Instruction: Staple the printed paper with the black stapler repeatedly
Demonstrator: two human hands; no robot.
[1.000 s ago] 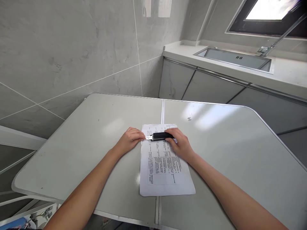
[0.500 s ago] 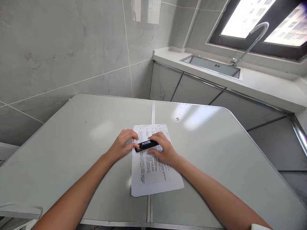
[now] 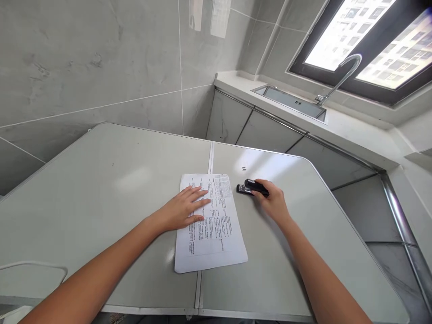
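A printed stack of paper (image 3: 216, 243) lies across the seam of the folding table. My left hand (image 3: 185, 208) rests flat on its left side with fingers spread, covering some of the text. To the right of the paper, my right hand (image 3: 272, 201) grips a black stapler (image 3: 253, 186) by its rear end. The stapler's jaws point left and stand apart, with the metal part showing between them. It is close to the tabletop; whether it touches I cannot tell.
The pale folding table (image 3: 135, 175) has a metal rim and a centre seam. Two small dark marks, perhaps staples (image 3: 244, 168), are behind the stapler. A counter with a sink (image 3: 292, 102) and faucet (image 3: 340, 81) stands beyond, below a window. A tiled wall (image 3: 101, 63) is at left.
My right hand has carried the stapler off the paper to the right. My left hand has let go of the stapler and now lies flat on the paper. The view has shifted slightly.
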